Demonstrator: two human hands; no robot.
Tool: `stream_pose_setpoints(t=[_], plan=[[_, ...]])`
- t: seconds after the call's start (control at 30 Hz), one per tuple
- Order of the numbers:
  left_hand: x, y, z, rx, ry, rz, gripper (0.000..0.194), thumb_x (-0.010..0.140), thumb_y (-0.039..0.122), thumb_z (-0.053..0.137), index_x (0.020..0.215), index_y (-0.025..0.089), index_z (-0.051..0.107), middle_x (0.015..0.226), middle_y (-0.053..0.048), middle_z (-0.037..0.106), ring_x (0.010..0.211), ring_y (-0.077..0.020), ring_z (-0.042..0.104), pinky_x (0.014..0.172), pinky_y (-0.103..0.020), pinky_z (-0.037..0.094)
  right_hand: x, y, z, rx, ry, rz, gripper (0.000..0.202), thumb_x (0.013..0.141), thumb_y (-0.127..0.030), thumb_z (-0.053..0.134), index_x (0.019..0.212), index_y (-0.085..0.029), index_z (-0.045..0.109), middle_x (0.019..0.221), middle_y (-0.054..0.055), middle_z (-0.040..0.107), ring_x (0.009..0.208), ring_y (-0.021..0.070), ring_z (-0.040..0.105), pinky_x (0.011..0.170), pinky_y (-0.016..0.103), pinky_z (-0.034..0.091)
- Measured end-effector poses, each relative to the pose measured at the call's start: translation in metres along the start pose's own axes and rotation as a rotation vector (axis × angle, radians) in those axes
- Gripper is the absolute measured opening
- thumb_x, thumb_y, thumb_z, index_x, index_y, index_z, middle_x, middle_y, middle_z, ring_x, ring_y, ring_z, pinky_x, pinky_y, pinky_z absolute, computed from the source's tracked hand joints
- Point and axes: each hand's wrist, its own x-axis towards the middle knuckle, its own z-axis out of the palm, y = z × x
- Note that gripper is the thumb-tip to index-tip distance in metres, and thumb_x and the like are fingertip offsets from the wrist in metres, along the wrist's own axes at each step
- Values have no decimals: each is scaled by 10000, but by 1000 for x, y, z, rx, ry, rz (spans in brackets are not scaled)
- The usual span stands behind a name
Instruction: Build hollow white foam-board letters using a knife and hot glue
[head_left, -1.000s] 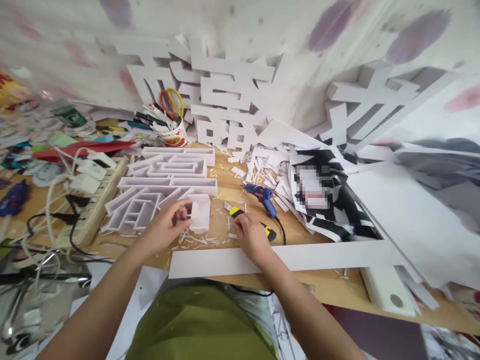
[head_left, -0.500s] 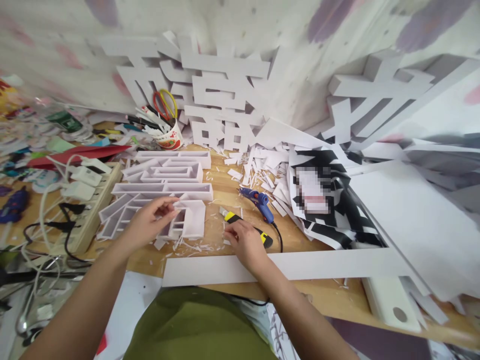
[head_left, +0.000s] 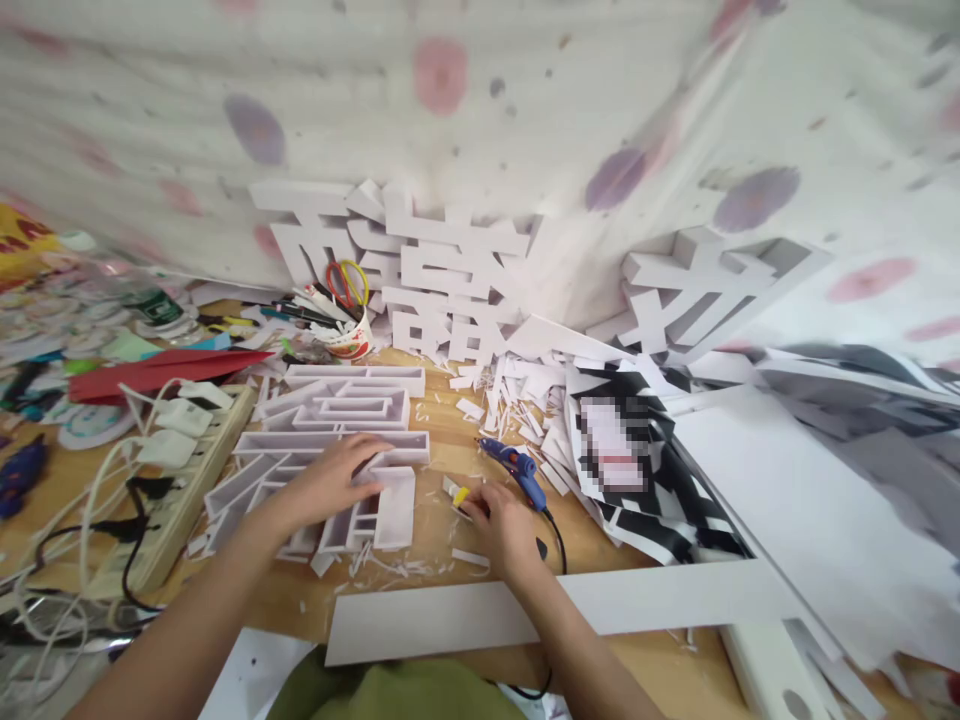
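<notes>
My right hand [head_left: 504, 528] is closed over a yellow and black utility knife [head_left: 459, 494]; its tip pokes out to the left of the fingers, and most of the handle is hidden under the palm. A white hollow letter form [head_left: 330, 440] with upright walls lies on the table. Over its lower right part is my left hand [head_left: 337, 482], thumb and fingers apart, nothing visible between them. Whether the fingertips touch the walls I cannot tell. A blue glue gun [head_left: 517, 470] lies just beyond my right hand, its black cord trailing toward me.
A long white strip [head_left: 435, 615] crosses the table's front. White scraps [head_left: 517, 395] spread behind the glue gun. A power strip [head_left: 180, 500] with plugs stands left. Finished white letters [head_left: 457, 270] lean on the curtain behind a cup [head_left: 352, 340] of tools. White sheets [head_left: 795, 510] pile right.
My right hand has closed over the utility knife, where its fingers were resting before. My left thumb and fingers have spread, and that hand sits farther right on the letter form. The view has tilted up.
</notes>
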Motion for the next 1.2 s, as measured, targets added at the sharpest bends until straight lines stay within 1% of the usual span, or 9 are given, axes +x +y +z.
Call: stream_pose_setpoints(t=[0.27,0.37,0.5,0.63,0.8,0.9,1.0,1.13,1.2], plan=[[8,3,-21,-39,-238,60,618,714,328,583,1298,220,412,1376,-73,444,1261,-237,399,1043,-365,315,10,-14,3,-11,-37,3,201,863,-143,450,779,-183,628,804,42,680,773,164,619,669,225,398],[10,0,-25,-41,-280,82,652,699,308,582,1316,222,392,1393,-72,429,1275,-234,389,1051,-359,306,11,-15,6,-16,-17,37,229,852,-113,420,813,-173,638,809,53,687,766,169,626,665,233,406],[11,-8,-24,-36,-296,121,713,660,271,599,1335,239,371,1408,-67,414,1284,-240,382,1051,-369,309,8,-17,8,26,59,50,186,798,-114,474,756,-176,644,760,38,685,726,174,620,653,239,415],[11,-13,-24,-49,-281,156,729,635,250,614,1326,251,384,1398,-74,428,1268,-253,409,1031,-391,336,0,-22,8,49,138,104,126,772,-154,529,687,-182,618,690,14,660,658,160,601,609,230,407],[13,-8,-20,41,-289,130,757,633,238,597,1347,201,351,1400,-116,418,1263,-268,414,1020,-387,345,-14,-19,0,48,199,135,245,842,-254,443,652,-194,585,628,15,635,617,157,587,588,240,400],[16,-4,-10,147,-259,88,708,664,194,545,1343,138,355,1369,-153,446,1241,-273,438,994,-375,366,-25,-5,-11,74,347,153,262,846,-312,390,685,-195,559,664,39,629,653,173,586,625,264,424],[18,-4,3,221,-173,51,624,673,135,502,1291,125,417,1294,-160,521,1180,-272,495,953,-379,392,-35,16,-24,121,496,222,235,810,-365,398,721,-197,538,719,55,625,669,188,579,637,296,444],[20,-5,15,221,-67,32,546,652,103,501,1194,172,503,1217,-120,586,1118,-256,543,918,-363,410,-35,44,-36,215,524,325,219,718,-412,529,741,-194,529,756,50,614,642,185,579,626,318,466],[20,-4,17,203,-18,13,512,650,106,497,1154,190,529,1188,-102,607,1093,-257,560,898,-361,423,-27,53,-37,280,501,331,304,639,-408,633,819,-183,536,823,57,615,674,189,596,643,323,486]])
